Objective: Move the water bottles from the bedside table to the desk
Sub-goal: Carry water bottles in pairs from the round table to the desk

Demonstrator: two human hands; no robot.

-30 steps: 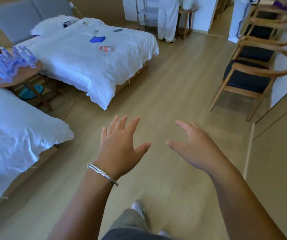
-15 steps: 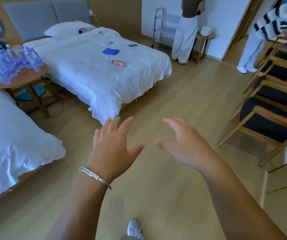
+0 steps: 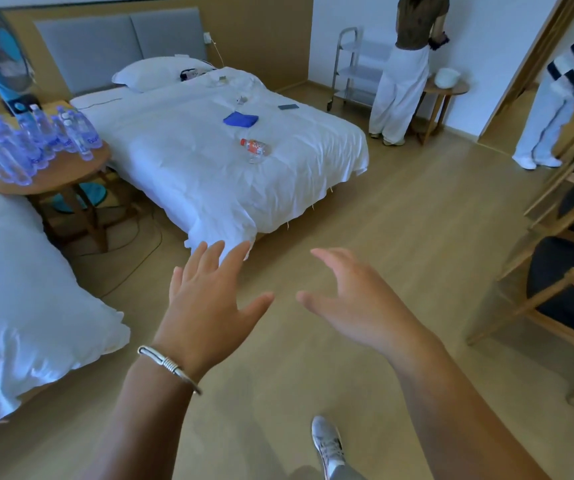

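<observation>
Several clear water bottles (image 3: 32, 140) with blue labels stand packed together on a round wooden bedside table (image 3: 67, 173) at the far left, between two white beds. My left hand (image 3: 206, 303) hovers over the floor with fingers spread and holds nothing; a silver bangle circles its wrist. My right hand (image 3: 355, 299) floats beside it, fingers relaxed and slightly bent, also empty. Both hands are well short of the table. No desk is in view.
A white bed (image 3: 209, 161) ahead carries a lying bottle with a red label (image 3: 253, 148), a blue cloth and a phone. Another white bed (image 3: 19, 306) fills the left. Wooden chairs (image 3: 562, 292) line the right. Two people stand at the back near a metal trolley (image 3: 351, 71). Cables trail under the table.
The view has swung and advanced toward the beds; the bedside table and bottles now sit closer and larger at left. Both hands stay open and empty in front of me.
</observation>
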